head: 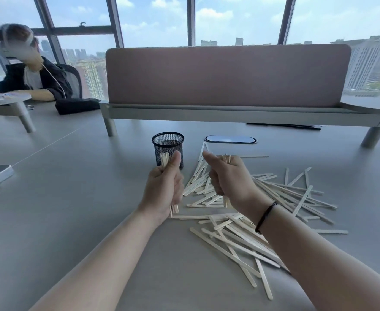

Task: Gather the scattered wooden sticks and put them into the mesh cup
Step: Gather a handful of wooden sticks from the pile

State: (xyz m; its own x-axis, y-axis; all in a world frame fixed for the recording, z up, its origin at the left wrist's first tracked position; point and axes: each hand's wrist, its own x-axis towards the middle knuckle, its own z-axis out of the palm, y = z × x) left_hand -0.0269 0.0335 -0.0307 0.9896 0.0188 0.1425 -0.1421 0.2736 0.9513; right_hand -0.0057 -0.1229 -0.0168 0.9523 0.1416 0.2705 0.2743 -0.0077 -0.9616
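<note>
1. A small bundle of flat, pale wooden sticks point(164, 161) is being gripped upright in the left hand point(163, 189), which is clenched into a fist around it with the thumb raised; stick ends are showing above and below the fist.
2. A second bundle of the same thin sticks point(226, 158) is being clasped in the right hand point(227, 180), also closed in a fist with the thumb pointing up; only the rounded tips are being shown above the knuckles.
3. A thin dark cord bracelet point(265, 217) is being worn on the right wrist.
4. The mesh cup point(168, 149), a black cylinder of fine wire mesh with a solid rim, is being seen standing upright on the table just beyond the left hand; whether anything is lying inside cannot be told.
5. The scattered sticks point(263, 212) are lying in a loose, criss-crossed heap on the smooth grey table point(72, 198), beneath and to the right of the right hand, reaching from near the cup toward the near edge.
6. A padded, dusty-pink divider panel point(227, 72) with rounded corners is being carried on a pale metal shelf with cylindrical legs behind the cup.
7. An oval, glossy cable cover point(230, 139) is being seen set into the table just right of the cup.
8. Another person point(32, 72) in dark clothing is sitting at the far left.
</note>
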